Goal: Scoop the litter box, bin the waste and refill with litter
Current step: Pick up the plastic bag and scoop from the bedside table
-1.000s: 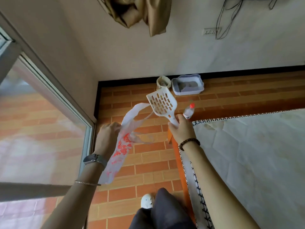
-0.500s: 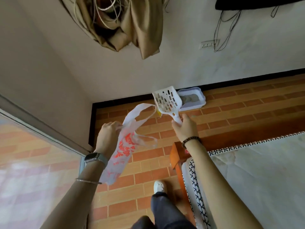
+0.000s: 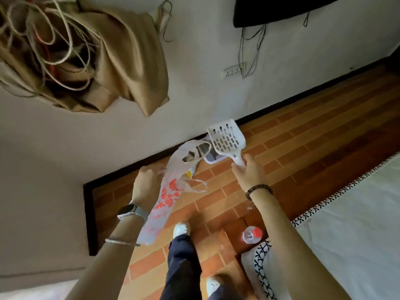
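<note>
Litter box [image 3: 214, 163] with grey litter [image 3: 210, 156]

A tan curtain [image 3: 121, 61] tangled with pale cords [image 3: 54, 40] hangs bunched by the wall [image 3: 194, 94], which carries a socket strip [image 3: 234, 71] and dark cables [image 3: 242, 50]. A red-capped bottle [image 3: 252, 234] sits on the brick-patterned floor [image 3: 303, 137] beside a white bed [image 3: 346, 224].

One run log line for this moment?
left hand: holds plastic bag | right hand: holds empty scoop | litter box: on floor by wall

No legible txt anywhere; red print on the plastic bag [image 3: 166, 198] is too blurred to read.
</note>
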`<state>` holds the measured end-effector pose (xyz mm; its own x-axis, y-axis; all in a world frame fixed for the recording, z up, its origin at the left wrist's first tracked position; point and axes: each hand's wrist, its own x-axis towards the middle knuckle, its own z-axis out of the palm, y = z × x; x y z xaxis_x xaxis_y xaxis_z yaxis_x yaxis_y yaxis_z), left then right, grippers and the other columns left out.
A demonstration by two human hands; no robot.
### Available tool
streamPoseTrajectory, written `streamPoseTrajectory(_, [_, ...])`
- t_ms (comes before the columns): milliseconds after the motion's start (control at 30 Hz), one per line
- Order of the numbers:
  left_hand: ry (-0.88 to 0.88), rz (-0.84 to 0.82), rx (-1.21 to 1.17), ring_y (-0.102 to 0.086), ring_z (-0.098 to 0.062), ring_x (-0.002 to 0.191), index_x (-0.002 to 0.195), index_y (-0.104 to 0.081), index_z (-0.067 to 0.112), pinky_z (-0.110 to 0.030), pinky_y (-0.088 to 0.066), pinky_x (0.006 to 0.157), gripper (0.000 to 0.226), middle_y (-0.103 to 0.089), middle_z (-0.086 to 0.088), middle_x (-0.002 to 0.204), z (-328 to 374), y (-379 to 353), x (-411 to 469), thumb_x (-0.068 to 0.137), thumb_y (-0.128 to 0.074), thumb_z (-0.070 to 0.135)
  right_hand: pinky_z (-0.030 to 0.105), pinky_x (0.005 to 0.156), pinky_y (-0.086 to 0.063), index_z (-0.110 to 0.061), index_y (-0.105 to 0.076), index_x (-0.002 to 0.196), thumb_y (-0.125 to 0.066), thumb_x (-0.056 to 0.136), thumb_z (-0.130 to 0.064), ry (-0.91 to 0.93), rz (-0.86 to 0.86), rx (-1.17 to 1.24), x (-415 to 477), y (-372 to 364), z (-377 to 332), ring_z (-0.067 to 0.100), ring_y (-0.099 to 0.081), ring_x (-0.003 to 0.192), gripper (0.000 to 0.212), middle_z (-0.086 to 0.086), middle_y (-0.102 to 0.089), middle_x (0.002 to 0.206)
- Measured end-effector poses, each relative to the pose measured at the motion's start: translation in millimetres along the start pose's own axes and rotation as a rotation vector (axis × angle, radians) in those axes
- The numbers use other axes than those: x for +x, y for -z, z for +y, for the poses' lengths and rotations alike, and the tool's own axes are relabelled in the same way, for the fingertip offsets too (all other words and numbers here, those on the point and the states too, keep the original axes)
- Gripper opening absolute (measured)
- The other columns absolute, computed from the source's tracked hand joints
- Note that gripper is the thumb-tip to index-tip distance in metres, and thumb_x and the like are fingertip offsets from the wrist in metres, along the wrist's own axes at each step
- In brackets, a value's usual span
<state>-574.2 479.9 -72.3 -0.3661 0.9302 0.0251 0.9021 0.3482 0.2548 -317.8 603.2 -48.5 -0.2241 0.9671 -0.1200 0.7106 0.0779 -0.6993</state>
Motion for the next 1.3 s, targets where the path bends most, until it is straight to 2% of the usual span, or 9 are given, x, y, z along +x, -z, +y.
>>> streamPoseTrajectory(133, [-0.086,0.037,-0.213,-0.062,-0.027,0.062,0.078,-0.068,0.008,-0.028,-0.043,0.052,0.039,-0.066,-0.007,0.07,16,4,80,0.083,-0.043,0.036,0.037,0.061,-0.052,-0.009,-0.052,0.114,-0.056,0.091,-0.028,-0.116,0.06,0.005,55,-5,-5,0.027,-0.062,0.07,0.03,0.008,-0.062,0.085])
streamPoseTrajectory(233, [-0.173,0.03,-0.268,-0.062,-0.032,0.062,0.079,-0.068,0.002,-0.029,-0.042,0.054,0.034,-0.066,-0.013,0.069,24,7,139,0.085,-0.046,0.027,0.044,0.069,-0.057,-0.011,-0.054,0.113,-0.057,0.089,-0.027,-0.241,0.142,0.092,92,-7,-13,0.029,-0.065,0.074,0.03,0.011,-0.065,0.09])
streamPoseTrajectory(333, [-0.301,-0.032,-0.263,-0.064,-0.035,0.069,0.086,-0.069,-0.001,-0.031,-0.046,0.059,0.027,-0.068,-0.017,0.076,29,3,196,0.087,-0.053,0.02,0.037,0.071,-0.052,-0.008,-0.055,0.11,-0.059,0.09,-0.025,-0.33,0.223,0.095,119,-2,-17,0.023,-0.06,0.08,0.026,0.007,-0.063,0.091])
streamPoseTrajectory(433, [-0.408,-0.048,-0.329,-0.066,-0.035,0.075,0.091,-0.071,0.0,-0.036,-0.052,0.066,0.047,-0.071,-0.019,0.084,46,3,238,0.084,-0.043,0.037,0.036,0.071,-0.054,-0.012,-0.054,0.112,-0.059,0.091,-0.029,-0.419,0.296,0.12,138,9,-13,0.021,-0.062,0.08,0.028,0.002,-0.062,0.092])
streamPoseTrajectory(600, [-0.465,-0.139,-0.341,-0.064,-0.031,0.081,0.096,-0.069,0.002,-0.035,-0.048,0.071,0.015,-0.069,-0.016,0.09,82,-16,294,0.09,-0.06,0.012,0.037,0.07,-0.058,-0.017,-0.053,0.113,-0.059,0.091,-0.035,-0.533,0.416,0.173,161,29,5,0.019,-0.065,0.077,0.029,0.001,-0.065,0.094])
streamPoseTrajectory(767, [-0.555,-0.229,-0.299,-0.063,-0.031,0.083,0.1,-0.069,0.007,-0.033,-0.048,0.07,0.015,-0.068,-0.013,0.09,124,-45,349,0.092,-0.057,0.012,0.04,0.069,-0.059,-0.019,-0.053,0.112,-0.059,0.09,-0.033,-0.594,0.493,0.182,190,54,30,0.017,-0.064,0.074,0.027,0.0,-0.065,0.092])
streamPoseTrajectory(933, [-0.624,-0.243,-0.352,-0.057,-0.014,0.071,0.095,-0.067,0.016,-0.015,-0.038,0.061,0.01,-0.059,0.006,0.079,187,-58,395,0.093,-0.058,0.018,0.031,0.062,-0.058,-0.017,-0.053,0.111,-0.059,0.091,-0.032,-0.598,0.53,0.202,239,88,58,0.014,-0.064,0.069,0.025,0.0,-0.066,0.093])
streamPoseTrajectory(1067, [-0.619,-0.266,-0.289,-0.065,-0.027,0.086,0.101,-0.068,0.009,-0.032,-0.053,0.075,0.018,-0.068,-0.009,0.094,240,-77,438,0.092,-0.058,0.021,0.023,0.057,-0.054,-0.018,-0.053,0.113,-0.058,0.092,-0.032,-0.6,0.535,0.213,281,126,80,0.013,-0.063,0.067,0.026,-0.003,-0.064,0.09])
streamPoseTrajectory(1300, [-0.622,-0.271,-0.271,-0.065,-0.028,0.087,0.103,-0.069,0.011,-0.038,-0.055,0.077,0.016,-0.067,-0.01,0.098,319,-107,498,0.092,-0.06,0.02,0.033,0.064,-0.059,-0.019,-0.052,0.115,-0.058,0.092,-0.033,-0.617,0.527,0.189,337,181,119,0.015,-0.064,0.069,0.028,-0.002,-0.064,0.092])
